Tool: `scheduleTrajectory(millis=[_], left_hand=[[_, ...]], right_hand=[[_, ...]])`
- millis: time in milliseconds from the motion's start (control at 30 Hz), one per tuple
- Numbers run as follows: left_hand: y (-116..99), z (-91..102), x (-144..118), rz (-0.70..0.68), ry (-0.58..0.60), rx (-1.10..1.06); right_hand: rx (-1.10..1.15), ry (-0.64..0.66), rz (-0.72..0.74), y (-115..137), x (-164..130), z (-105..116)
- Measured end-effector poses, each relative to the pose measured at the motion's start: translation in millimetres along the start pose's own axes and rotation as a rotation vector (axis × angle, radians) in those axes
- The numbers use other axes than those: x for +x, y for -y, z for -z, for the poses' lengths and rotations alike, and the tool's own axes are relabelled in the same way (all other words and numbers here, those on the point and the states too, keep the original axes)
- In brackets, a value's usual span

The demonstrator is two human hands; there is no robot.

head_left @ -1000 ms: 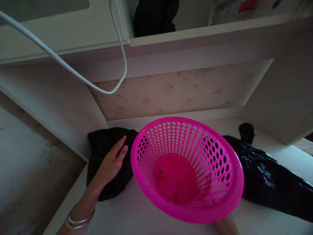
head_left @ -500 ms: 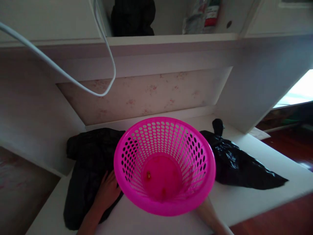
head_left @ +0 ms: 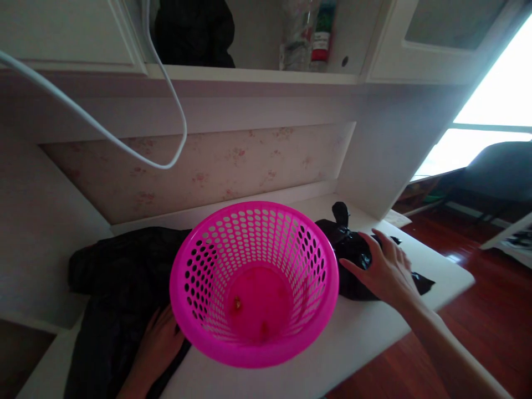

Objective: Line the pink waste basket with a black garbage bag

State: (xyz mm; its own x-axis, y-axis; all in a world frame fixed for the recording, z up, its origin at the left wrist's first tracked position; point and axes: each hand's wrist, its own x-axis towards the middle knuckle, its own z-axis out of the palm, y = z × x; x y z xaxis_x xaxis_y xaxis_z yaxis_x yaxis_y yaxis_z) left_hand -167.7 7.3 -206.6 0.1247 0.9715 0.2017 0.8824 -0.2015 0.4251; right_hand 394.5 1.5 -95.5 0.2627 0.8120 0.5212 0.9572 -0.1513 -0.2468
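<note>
My right hand (head_left: pixel 384 271) reaches forward from the lower right, forearm slanting up over the desk's (head_left: pixel 366 338) front edge, palm down, fingers spread and loose on top of the black plastic bag (head_left: pixel 353 260); they rest on it without closing round it. My left hand (head_left: pixel 160 346) lies flat near the front left edge, fingers stretched out and unclenched, pressing on the black cloth (head_left: pixel 120 282), its fingertips tucked just under the rim of the pink basket (head_left: pixel 253 282).

The basket stands upright in the middle of the desk between my two hands, hiding part of the cloth on one side and part of the bag on the other. A white cable (head_left: pixel 124 144) hangs in a loop above the back left. On the shelf above sit a dark bundle (head_left: pixel 193 33) and a bottle (head_left: pixel 322 36).

The bag is glossy, crumpled and knotted at its far end, lying towards the desk's right edge, just beside the basket. The basket is bright pink, round, perforated, with small scraps in its bottom.
</note>
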Motion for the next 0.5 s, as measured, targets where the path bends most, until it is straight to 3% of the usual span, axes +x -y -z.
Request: scheduleTrajectory(millis=[100, 167, 333, 500], left_hand=[[-2.2, 0.3, -0.9, 0.011, -0.021, 0.04], [-2.6, 0.7, -2.1, 0.0, -0.03, 0.075], [-0.3, 0.0, -5.1, -0.04, -0.028, 0.151], [-0.3, -1.0, -8.5, -0.01, 0.018, 0.173]], right_hand=[[-0.016, 0.285, -0.063, -25.6, 14.9, -25.5], [0.014, 0.394, -0.041, -34.1, 18.0, -38.4], [0.05, 0.407, -0.03, -32.0, 20.1, -46.1], [0.202, 0.323, -0.059, -29.1, 41.8, -26.6]])
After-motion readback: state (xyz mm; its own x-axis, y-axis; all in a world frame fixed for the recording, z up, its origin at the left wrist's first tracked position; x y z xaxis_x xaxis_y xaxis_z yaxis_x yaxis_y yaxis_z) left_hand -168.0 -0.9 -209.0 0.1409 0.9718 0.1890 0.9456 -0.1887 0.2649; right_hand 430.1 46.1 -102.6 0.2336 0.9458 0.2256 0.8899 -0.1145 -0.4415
